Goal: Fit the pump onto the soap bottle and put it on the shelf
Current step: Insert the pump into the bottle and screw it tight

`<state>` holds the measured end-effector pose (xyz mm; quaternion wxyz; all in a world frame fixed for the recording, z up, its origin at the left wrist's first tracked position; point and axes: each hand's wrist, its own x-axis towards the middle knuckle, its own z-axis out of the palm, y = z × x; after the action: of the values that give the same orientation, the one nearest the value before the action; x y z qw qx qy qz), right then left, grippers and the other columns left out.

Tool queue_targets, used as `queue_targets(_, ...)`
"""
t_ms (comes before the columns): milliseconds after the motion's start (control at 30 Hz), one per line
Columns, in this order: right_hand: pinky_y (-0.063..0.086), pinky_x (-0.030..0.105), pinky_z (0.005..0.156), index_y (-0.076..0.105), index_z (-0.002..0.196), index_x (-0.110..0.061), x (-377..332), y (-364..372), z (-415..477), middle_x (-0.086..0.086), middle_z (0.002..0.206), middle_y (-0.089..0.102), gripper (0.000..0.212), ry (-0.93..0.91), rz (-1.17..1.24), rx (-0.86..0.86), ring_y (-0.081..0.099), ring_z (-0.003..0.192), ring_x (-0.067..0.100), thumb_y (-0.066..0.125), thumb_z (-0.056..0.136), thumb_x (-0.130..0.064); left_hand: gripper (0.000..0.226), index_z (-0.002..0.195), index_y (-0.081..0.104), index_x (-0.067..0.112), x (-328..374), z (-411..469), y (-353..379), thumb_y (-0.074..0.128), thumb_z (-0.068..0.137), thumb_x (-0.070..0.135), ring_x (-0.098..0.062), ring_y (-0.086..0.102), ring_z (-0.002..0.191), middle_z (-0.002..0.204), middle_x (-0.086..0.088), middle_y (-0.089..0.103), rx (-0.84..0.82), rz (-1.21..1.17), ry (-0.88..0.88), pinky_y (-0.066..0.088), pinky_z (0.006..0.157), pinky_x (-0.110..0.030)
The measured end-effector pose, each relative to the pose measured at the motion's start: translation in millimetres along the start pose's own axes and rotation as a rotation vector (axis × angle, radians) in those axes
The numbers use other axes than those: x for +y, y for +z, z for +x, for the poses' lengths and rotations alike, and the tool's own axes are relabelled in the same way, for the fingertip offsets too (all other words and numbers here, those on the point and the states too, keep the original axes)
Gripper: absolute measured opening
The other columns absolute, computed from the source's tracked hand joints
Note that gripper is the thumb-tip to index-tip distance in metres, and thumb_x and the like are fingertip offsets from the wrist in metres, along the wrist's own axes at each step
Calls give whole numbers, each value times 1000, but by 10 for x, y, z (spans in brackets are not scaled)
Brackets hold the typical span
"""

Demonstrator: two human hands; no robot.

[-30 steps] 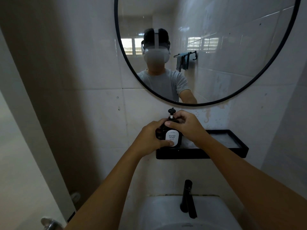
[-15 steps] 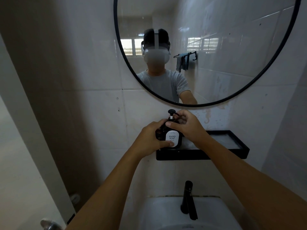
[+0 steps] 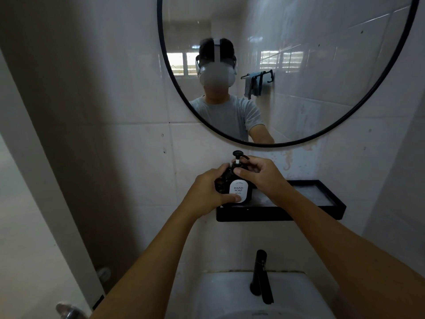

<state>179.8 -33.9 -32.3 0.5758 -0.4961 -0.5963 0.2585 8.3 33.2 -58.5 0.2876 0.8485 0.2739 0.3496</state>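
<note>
A dark soap bottle (image 3: 239, 191) with a white "HAND SOAP" label stands upright at the left end of the black wall shelf (image 3: 276, 214). A black pump (image 3: 237, 155) sticks up from its neck. My left hand (image 3: 207, 194) wraps the bottle's left side, thumb on the label's lower edge. My right hand (image 3: 262, 176) grips the pump collar at the bottle's neck, fingers curled around it. The collar itself is hidden by my fingers.
A round black-framed mirror (image 3: 345, 125) hangs on the tiled wall just above the shelf. Below are a white sink (image 3: 230, 293) and a black faucet (image 3: 261, 275). A door with a metal handle (image 3: 69, 310) stands at the left.
My right hand's fingers have shifted around the pump collar, and the thumb now lies lower across the neck. The bottle stays in the same spot on the shelf.
</note>
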Motion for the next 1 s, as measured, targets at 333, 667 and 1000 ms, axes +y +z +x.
queue_targets(333, 57, 17, 81, 67, 116, -2, -23, -13, 1, 7, 103, 74, 25, 26, 7, 10, 72, 92, 6, 65, 91, -4, 95, 146, 42, 26, -20, 13, 5, 88, 64, 36, -11, 62, 107, 120, 5, 64, -10, -6, -33, 54, 92, -30)
queue_targets(667, 57, 18, 77, 67, 103, -15, -29, 14, 0, 0, 94, 73, 14, 33, -65, -1, 71, 85, 4, 65, 92, -7, 94, 146, 41, 25, 1, 2, 4, 88, 65, 33, -9, 61, 105, 120, 4, 63, -2, -12, -37, 52, 91, -25)
queue_targets(1000, 56, 39, 93, 69, 107, -12, -45, 37, 8, 16, 109, 69, 15, -10, -199, 19, 69, 101, 25, 65, 93, -11, 91, 145, 43, 29, 48, -21, -3, 88, 66, 30, -11, 63, 104, 118, 3, 64, 1, -5, -18, 54, 89, -25)
